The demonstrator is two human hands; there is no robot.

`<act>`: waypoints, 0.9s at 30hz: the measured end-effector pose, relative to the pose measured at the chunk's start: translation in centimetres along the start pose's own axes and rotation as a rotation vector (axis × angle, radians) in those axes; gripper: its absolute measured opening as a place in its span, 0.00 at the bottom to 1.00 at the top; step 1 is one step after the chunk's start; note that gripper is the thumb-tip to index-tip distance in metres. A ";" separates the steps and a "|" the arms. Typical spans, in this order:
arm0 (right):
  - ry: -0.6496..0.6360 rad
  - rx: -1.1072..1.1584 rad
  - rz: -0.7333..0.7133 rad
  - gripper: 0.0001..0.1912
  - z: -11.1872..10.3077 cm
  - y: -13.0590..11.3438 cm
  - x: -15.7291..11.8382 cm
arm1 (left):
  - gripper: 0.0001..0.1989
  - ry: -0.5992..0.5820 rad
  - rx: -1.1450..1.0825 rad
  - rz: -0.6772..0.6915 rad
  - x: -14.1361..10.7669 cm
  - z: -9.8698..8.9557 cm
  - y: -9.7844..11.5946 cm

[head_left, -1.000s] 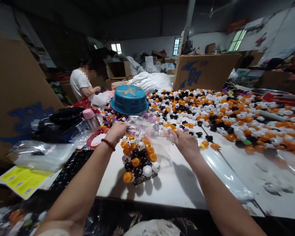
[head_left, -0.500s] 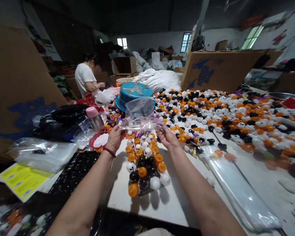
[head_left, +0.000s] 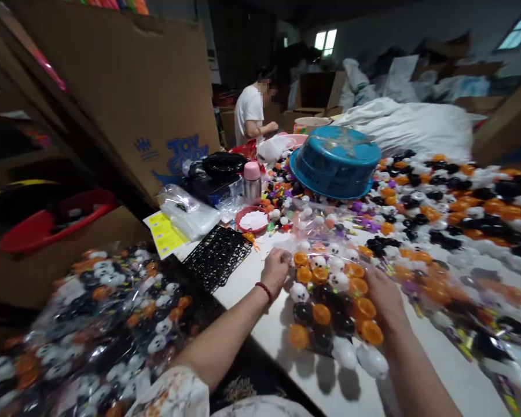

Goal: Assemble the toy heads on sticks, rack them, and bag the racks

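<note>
Just above the white tabletop, a clear plastic bag (head_left: 325, 301) packed with orange, white skull-faced and black little toys is held between my hands. My left hand (head_left: 276, 270), with a red bead bracelet at the wrist, is closed on the bag's upper left edge. Along the opposite side, my right hand (head_left: 384, 292) grips the bag, its fingers partly hidden behind the toys. The bag's clear top end stretches beyond the toys toward a blue basin (head_left: 336, 162) turned upside down. Left of my left hand lies a black grid-like sheet (head_left: 217, 258).
Loose toys (head_left: 460, 202) cover the table's right and back. A pink-capped flask (head_left: 252, 182), a red dish (head_left: 238, 220) with white pieces and flat clear bags (head_left: 189, 214) stand left. Filled bags (head_left: 125, 324) are piled lower left. A person in white (head_left: 249, 110) works behind.
The view has swung left, bringing the pile of filled bags into sight. My hands have moved down along the bag's sides, and the bag has lifted and tilted slightly.
</note>
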State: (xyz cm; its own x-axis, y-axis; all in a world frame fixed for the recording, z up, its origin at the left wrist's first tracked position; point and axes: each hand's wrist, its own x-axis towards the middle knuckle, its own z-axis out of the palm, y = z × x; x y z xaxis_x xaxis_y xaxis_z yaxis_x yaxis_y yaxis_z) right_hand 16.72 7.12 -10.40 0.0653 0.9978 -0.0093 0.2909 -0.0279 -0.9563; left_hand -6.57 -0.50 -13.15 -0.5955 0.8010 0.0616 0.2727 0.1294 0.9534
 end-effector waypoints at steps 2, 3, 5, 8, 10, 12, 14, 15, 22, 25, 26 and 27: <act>-0.007 0.109 0.118 0.24 -0.1 0.2 0.0 | 0.05 0.034 0.056 -0.036 -0.1 0.1 -0.3; 0.002 0.125 0.121 0.26 -0.2 0.2 0.0 | 0.06 0.045 0.076 -0.061 -0.1 0.1 -0.2; 0.025 0.103 0.049 0.26 -0.4 0.0 -0.2 | 0.05 0.044 0.101 -0.117 0.1 0.1 0.0; 0.012 -0.023 -0.087 0.23 -0.7 -0.5 -0.6 | 0.04 -0.008 0.111 -0.170 0.3 0.0 0.5; -0.046 -0.105 -0.107 0.21 -0.9 -0.4 -1.1 | 0.05 -0.053 0.098 -0.167 0.4 0.1 0.9; -0.097 -0.135 -0.073 0.18 -0.8 -0.1 -1.6 | 0.02 -0.095 0.076 -0.159 0.5 0.2 1.1; -0.121 -0.124 -0.036 0.14 -0.6 0.3 -2.0 | 0.03 -0.132 0.061 -0.151 0.7 0.3 1.4; -0.132 -0.132 -0.031 0.12 -0.5 0.5 -2.0 | 0.04 -0.148 0.060 -0.147 0.9 0.4 1.5; -0.113 -0.608 -0.223 0.09 -1.2 0.6 -0.4 | 0.04 -0.183 0.166 -0.099 1.8 0.0 2.3; -0.122 -0.564 -0.175 0.11 -0.8 0.9 0.0 | 0.05 -0.194 0.186 -0.084 1.5 -0.1 2.7; -0.147 -0.507 -0.152 0.11 -0.4 1.1 0.0 | 0.06 -0.196 0.181 -0.086 1.4 -0.1 2.8; -0.179 -0.427 -0.132 0.11 0.1 1.3 -0.1 | 0.06 -0.196 0.169 -0.092 1.2 -0.1 3.0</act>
State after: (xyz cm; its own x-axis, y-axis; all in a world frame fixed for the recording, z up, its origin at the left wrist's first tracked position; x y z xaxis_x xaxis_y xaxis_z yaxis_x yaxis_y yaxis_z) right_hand 17.03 6.99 -11.62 -0.1530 0.9881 0.0184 0.6538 0.1152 -0.7479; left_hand -6.54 0.85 -10.24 -0.4700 0.8773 -0.0969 0.3566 0.2891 0.8884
